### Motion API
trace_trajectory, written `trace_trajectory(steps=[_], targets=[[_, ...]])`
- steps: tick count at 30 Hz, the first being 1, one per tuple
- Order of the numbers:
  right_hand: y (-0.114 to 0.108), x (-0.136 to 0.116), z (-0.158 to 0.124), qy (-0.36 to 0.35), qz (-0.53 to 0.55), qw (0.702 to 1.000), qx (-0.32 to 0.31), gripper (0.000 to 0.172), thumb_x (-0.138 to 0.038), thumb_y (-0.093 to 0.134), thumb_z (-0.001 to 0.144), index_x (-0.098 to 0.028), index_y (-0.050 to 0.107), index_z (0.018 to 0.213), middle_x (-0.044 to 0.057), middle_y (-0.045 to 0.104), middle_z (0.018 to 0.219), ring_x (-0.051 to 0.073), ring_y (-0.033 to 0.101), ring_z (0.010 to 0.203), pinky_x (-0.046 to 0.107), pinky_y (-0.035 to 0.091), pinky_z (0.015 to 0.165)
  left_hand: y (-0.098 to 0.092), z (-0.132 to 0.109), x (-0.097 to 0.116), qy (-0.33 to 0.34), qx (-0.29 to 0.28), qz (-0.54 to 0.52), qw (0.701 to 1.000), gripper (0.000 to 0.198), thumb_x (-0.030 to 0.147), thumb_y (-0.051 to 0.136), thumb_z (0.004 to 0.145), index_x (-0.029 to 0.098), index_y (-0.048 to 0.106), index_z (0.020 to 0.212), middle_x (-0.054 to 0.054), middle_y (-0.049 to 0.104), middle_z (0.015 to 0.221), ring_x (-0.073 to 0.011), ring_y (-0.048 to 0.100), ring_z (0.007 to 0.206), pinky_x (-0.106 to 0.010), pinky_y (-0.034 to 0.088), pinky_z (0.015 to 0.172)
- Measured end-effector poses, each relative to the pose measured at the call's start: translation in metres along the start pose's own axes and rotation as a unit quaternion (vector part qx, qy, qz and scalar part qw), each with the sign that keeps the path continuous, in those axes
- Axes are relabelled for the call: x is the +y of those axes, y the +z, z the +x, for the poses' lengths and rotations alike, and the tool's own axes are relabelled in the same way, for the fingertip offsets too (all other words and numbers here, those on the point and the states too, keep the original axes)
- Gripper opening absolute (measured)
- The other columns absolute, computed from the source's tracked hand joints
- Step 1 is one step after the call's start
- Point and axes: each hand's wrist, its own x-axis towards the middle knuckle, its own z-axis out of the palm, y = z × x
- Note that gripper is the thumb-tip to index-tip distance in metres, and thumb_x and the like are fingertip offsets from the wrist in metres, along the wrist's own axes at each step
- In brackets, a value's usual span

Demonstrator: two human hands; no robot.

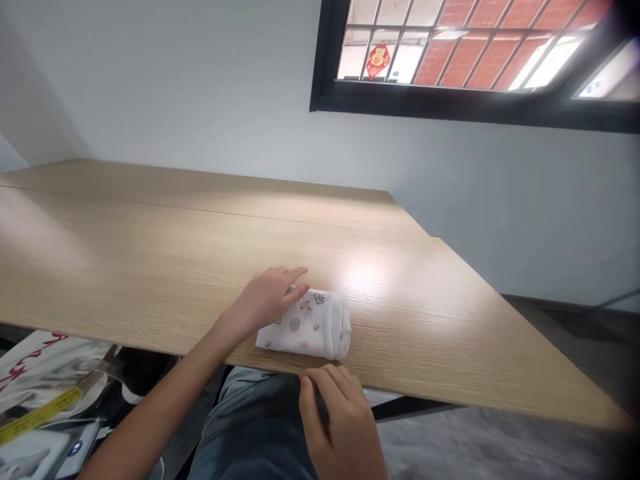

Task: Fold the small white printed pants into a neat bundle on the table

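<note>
A small folded white cloth (310, 328) with little printed flowers lies near the front edge of a light wooden table (150, 267). My left hand (267, 297) rests on the cloth's far left corner, fingers stretched out flat. My right hand (340, 420) hangs just below the table's front edge, over my lap. Its fingers are loosely curled with nothing seen in them.
The table runs back to a white wall, with a dark-framed window (450, 100) above on the right. White bags and packages (45, 393) lie on the floor at the lower left. My legs in blue jeans (250, 433) sit under the table edge.
</note>
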Motion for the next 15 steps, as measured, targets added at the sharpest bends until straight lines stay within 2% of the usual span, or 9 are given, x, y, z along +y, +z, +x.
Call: trace_trajectory(steps=[2, 5, 7, 9, 12, 15], targets=[[0.004, 0.010, 0.007, 0.031, -0.008, 0.999, 0.007, 0.018, -0.017, 0.040, 0.086, -0.016, 0.055, 0.075, 0.002, 0.053, 0.070, 0.015, 0.047, 0.067, 0.026, 0.032, 0.064, 0.002, 0.000, -0.005, -0.004, -0.022, -0.018, 1.000, 0.030, 0.045, 0.044, 0.084, 0.028, 0.056, 0.106, -0.001, 0.054, 0.105, -0.0207, 0.048, 0.101, -0.035, 0.039, 0.095], [0.004, 0.031, 0.024, 0.081, -0.027, 0.996, -0.019, 0.022, -0.024, 0.040, 0.087, -0.016, 0.054, 0.071, 0.004, 0.054, 0.070, 0.017, 0.048, 0.069, 0.028, 0.032, 0.065, 0.009, -0.024, -0.017, -0.032, -0.013, -0.062, 0.997, 0.033, 0.048, 0.040, 0.084, 0.023, 0.058, 0.094, -0.002, 0.056, 0.094, -0.0175, 0.051, 0.090, -0.027, 0.042, 0.082], [0.007, 0.044, 0.038, 0.127, -0.030, 0.990, -0.059, 0.022, -0.026, 0.040, 0.086, -0.015, 0.053, 0.072, 0.006, 0.054, 0.073, 0.019, 0.048, 0.073, 0.030, 0.033, 0.066, 0.017, -0.045, -0.024, -0.063, 0.009, -0.102, 0.993, 0.036, 0.051, 0.037, 0.084, 0.022, 0.055, 0.096, -0.002, 0.056, 0.091, -0.0152, 0.053, 0.084, -0.022, 0.044, 0.072], [0.011, 0.052, 0.050, 0.165, -0.028, 0.980, -0.105, 0.019, -0.026, 0.041, 0.084, -0.014, 0.052, 0.075, 0.007, 0.054, 0.078, 0.020, 0.047, 0.078, 0.031, 0.034, 0.069, 0.026, -0.061, -0.029, -0.118, 0.020, -0.184, 0.976, 0.042, 0.056, 0.039, 0.081, 0.020, 0.051, 0.099, -0.002, 0.055, 0.080, -0.0142, 0.053, 0.066, -0.019, 0.043, 0.053], [0.017, 0.056, 0.061, 0.179, -0.036, 0.974, -0.133, 0.015, -0.026, 0.042, 0.082, -0.013, 0.049, 0.076, 0.008, 0.053, 0.080, 0.020, 0.045, 0.080, 0.032, 0.035, 0.071, 0.037, -0.070, -0.034, -0.175, 0.021, -0.295, 0.939, 0.051, 0.063, 0.044, 0.075, 0.018, 0.048, 0.098, -0.001, 0.050, 0.066, -0.0134, 0.044, 0.044, -0.021, 0.035, 0.035], [0.020, 0.057, 0.061, 0.164, -0.030, 0.980, -0.112, 0.016, -0.027, 0.042, 0.082, -0.014, 0.048, 0.074, 0.008, 0.053, 0.078, 0.020, 0.045, 0.078, 0.033, 0.035, 0.070, 0.040, -0.068, -0.034, -0.179, 0.022, -0.316, 0.932, 0.050, 0.062, 0.046, 0.074, 0.016, 0.048, 0.096, -0.001, 0.050, 0.066, -0.0139, 0.045, 0.043, -0.022, 0.037, 0.034]])
